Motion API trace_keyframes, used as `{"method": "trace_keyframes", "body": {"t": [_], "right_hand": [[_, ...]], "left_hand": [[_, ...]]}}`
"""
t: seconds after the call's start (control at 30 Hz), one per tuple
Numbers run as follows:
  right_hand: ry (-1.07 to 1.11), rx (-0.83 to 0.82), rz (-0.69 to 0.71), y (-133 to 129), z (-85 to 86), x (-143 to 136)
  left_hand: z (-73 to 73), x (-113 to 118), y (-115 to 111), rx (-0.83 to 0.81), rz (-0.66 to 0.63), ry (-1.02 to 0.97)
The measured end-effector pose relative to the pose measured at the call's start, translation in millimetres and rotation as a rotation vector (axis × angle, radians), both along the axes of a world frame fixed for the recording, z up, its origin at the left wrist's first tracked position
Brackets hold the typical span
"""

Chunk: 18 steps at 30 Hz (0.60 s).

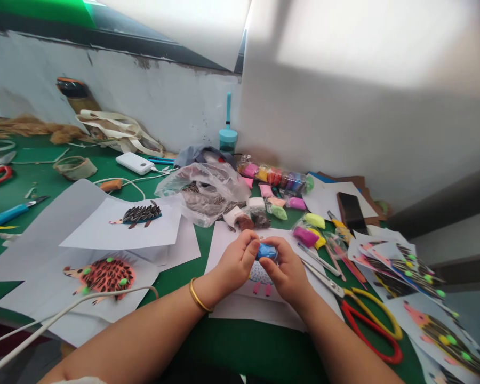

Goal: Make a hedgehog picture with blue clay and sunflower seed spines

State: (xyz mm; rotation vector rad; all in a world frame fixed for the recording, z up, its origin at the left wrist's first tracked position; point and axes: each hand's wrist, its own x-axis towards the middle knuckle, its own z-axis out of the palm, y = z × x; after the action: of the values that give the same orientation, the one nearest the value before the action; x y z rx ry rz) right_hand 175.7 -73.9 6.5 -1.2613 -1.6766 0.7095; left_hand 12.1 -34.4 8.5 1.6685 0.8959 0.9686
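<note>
Between the fingertips of both hands is a small packet of blue clay (266,252). My left hand (239,260) closes on its left side, thumb along the top of the curled fingers. On the other side, my right hand (287,269) pinches it with thumb and index finger. Below them lies a white sheet (232,306) bearing a hedgehog picture (261,274) with a pale dotted body and pink feet, partly hidden by my hands. Scissors (338,290) with red and yellow handles rest beside my right forearm.
Several colourful clay packets (279,212) and a clear plastic bag (204,186) lie behind my hands. Finished-looking hedgehog pictures (104,274) are at left, with more sheets (444,330) at right. A phone (352,212), white cable (76,301) and blue-handled cutter (8,215) lie around.
</note>
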Motion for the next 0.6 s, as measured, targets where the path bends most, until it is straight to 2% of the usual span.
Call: {"method": "trace_keyframes", "body": {"t": [0.13, 0.23, 0.3, 0.4, 0.47, 0.53, 0.6], "right_hand": [[-0.112, -0.020, -0.014, -2.5, -0.5, -5.3], [-0.074, -0.028, -0.010, -2.3, -1.1, -4.9], [0.025, -0.034, 0.037, -1.2, -1.6, -2.8], [0.217, -0.056, 0.102, 1.3, -1.6, 1.0], [0.281, -0.066, 0.094, 2.8, -1.3, 3.2], [0.303, -0.065, 0.064, 3.9, -1.0, 5.0], [0.331, -0.057, 0.036, 4.4, -0.7, 6.3]], "left_hand": [[-2.3, 2.4, -3.8, 0.053, 0.069, 0.163], [-1.7, 2.9, -2.0, 0.016, 0.070, 0.122], [0.3, 3.1, 0.4, -0.080, 0.070, 0.006], [3.6, 3.7, 3.8, -0.356, 0.048, -0.225], [4.7, 4.2, 4.6, -0.508, -0.012, -0.339], [5.0, 4.7, 4.1, -0.558, -0.084, -0.368], [5.0, 4.5, 3.1, -0.522, -0.118, -0.310]]}}
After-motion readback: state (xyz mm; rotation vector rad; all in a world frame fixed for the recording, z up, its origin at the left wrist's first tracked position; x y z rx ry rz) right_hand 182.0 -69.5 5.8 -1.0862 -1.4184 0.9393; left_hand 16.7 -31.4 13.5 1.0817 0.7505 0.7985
